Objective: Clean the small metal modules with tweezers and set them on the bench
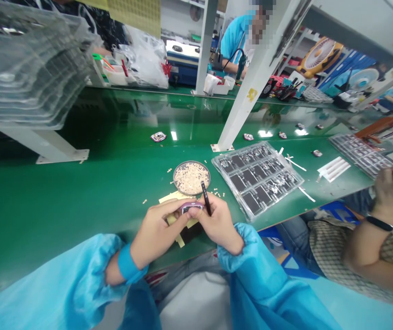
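Observation:
Between my two hands is a small purple-rimmed device [192,207], its face toward me. The fingers and thumb of my left hand [160,230] close on its left side. My right hand [219,224] grips the right side with its thumb on the device, and a black pen-like tool [205,198] stands tilted in the same hand. Just beyond my hands sits a round dish [191,178] of small pale pieces. Yellow paper strips [173,197] lie partly under my hands. To the right, a clear plastic tray [258,178] holds dark flat parts.
Several small devices [158,136] are spread along the green bench [114,192]. White posts [248,82] rise from it. Stacked clear trays [21,68] stand at the back left. A co-worker's hands [390,188] are at the right, and another person works beyond the bench.

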A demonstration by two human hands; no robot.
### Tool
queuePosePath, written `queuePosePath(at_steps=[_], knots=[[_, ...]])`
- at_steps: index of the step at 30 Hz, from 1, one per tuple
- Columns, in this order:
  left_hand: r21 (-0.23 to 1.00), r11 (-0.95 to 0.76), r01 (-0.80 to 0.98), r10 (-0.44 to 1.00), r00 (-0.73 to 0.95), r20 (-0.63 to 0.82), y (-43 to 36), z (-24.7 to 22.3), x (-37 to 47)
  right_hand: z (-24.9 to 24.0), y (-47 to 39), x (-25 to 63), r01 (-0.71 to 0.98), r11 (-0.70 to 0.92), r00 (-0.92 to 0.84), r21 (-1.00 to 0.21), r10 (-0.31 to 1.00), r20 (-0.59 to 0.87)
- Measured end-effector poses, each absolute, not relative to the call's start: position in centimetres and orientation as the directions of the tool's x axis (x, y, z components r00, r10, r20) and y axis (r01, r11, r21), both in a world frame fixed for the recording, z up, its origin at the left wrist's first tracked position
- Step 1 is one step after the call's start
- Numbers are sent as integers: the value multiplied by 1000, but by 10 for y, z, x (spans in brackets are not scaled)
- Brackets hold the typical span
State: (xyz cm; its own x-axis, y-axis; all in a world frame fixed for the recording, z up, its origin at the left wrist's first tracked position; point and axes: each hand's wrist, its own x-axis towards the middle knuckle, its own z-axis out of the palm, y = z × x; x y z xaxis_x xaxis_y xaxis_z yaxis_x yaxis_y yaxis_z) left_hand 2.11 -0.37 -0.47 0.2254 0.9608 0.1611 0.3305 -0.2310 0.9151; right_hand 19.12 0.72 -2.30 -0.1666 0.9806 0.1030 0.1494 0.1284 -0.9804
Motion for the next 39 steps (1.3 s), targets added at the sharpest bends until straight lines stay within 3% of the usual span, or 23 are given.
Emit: queuePosePath(at_steps=[6,10,14,19,28,35,39], knots=[[923,-211,323,971,182,158,-6,-9,21,-29,4,185,111,122,-140,-986,984,106],[949,-128,289,982,169,81,-3,-14,19,-26,9,193,271,178,-168,-946,976,136],[902,-201,382,975,165,148,-2,-14,18,-15,14,204,359,314,-150,-879,949,278],[849,-271,453,961,181,210,-2,-15,17,-7,19,213,330,541,-351,-774,831,431],[825,-278,491,959,186,213,0,-16,16,-11,22,214,393,575,-416,-718,807,419],[759,-334,559,942,234,242,4,-18,12,1,42,210,362,544,-526,-757,790,316],[766,-251,592,966,103,237,25,-21,-6,3,63,209,433,501,-382,-749,855,351]])
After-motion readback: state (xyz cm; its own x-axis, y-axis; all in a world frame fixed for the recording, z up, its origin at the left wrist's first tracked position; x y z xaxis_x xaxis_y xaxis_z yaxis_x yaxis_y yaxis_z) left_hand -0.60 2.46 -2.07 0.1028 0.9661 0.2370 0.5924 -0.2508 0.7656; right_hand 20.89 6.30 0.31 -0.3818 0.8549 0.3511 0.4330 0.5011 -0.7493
